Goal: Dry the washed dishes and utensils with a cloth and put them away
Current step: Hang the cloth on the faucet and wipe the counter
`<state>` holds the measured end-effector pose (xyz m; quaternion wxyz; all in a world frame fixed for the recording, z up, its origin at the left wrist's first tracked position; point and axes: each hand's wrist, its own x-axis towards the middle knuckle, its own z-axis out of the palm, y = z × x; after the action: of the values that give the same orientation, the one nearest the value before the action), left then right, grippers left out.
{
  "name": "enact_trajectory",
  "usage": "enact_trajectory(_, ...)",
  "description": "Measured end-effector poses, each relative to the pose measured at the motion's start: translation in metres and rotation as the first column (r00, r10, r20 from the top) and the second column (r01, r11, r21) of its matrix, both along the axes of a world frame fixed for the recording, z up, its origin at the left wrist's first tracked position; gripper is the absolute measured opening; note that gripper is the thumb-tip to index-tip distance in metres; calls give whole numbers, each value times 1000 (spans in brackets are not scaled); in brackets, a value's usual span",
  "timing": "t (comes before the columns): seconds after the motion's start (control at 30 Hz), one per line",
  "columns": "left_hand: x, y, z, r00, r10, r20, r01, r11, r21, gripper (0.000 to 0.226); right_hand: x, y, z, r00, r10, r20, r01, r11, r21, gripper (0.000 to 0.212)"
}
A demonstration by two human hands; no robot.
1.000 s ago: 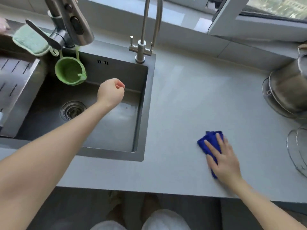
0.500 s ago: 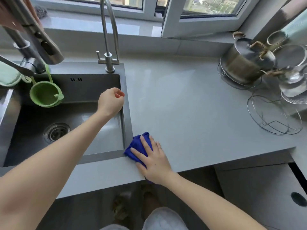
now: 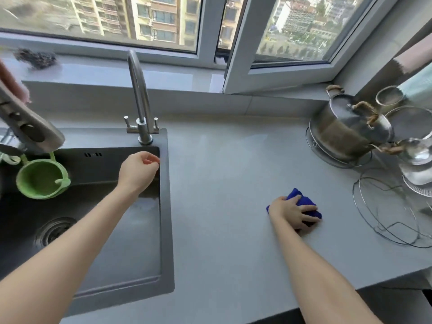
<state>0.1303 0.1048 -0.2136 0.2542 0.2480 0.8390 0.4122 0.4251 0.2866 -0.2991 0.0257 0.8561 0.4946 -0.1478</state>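
Two risks stand out, judged from how things lie. On the left, the left hand point(image 3: 140, 170) hangs over the far right corner of the sink point(image 3: 167, 206), close to the faucet point(image 3: 140, 97). A careless swing could knock it against the metal rim or the spout. On the right, the blue cloth point(image 3: 302, 198) lies on the bare counter point(image 3: 222, 171), well apart from the steel pot point(image 3: 346, 134) and the wire rack point(image 3: 392, 211) at the far right. It may be soaking up counter water and so end up too damp to dry the dishes properly. A wide sweep rightward might also nudge the rack.

As to pose, the left arm reaches forward across the sink, wrist level, fingers curled into a loose fist with nothing seen in them. The right hand point(image 3: 291, 213) sits palm down on the cloth, arm extended, fingers bent round the bundled fabric and gripping it against the counter.
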Motion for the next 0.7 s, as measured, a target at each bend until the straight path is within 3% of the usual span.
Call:
enact_trajectory(0.07,-20,8,-7,998,51,22,-51,999,-4,17,-44,18,1,997,75,8,-75,997,18,53)
enact_trajectory(0.13,-39,15,-15,994,97,42,-97,995,-19,17,-89,32,-1,960,277,36,-279,959,44,54)
enact_trajectory(0.27,-66,26,-32,983,171,71,-166,984,-72,16,-181,45,-8,714,692,110,-700,711,67,55)
enact_trajectory(0.33,-75,30,-36,977,200,79,-192,977,-90,14,-218,51,-12,470,872,134,-882,467,58,53)
enact_trajectory(0.4,-82,33,-39,972,220,78,-212,972,-105,15,-240,58,-10,66,992,106,-996,60,66,52)
enact_trajectory(0.47,-86,31,-43,973,220,65,-211,970,-121,15,-248,74,-11,-357,929,97,-928,-365,80,53)
enact_trajectory(0.5,-89,30,-44,975,217,51,-208,968,-138,14,-249,86,-9,-502,858,111,-859,-509,52,53)
enact_trajectory(0.57,-96,26,-47,976,216,12,-211,964,-162,12,-252,112,-3,-664,730,164,-743,-669,-26,53)
enact_trajectory(0.7,-111,17,-55,977,210,-45,-215,953,-215,14,-268,138,11,-744,646,170,-666,-739,-102,63)
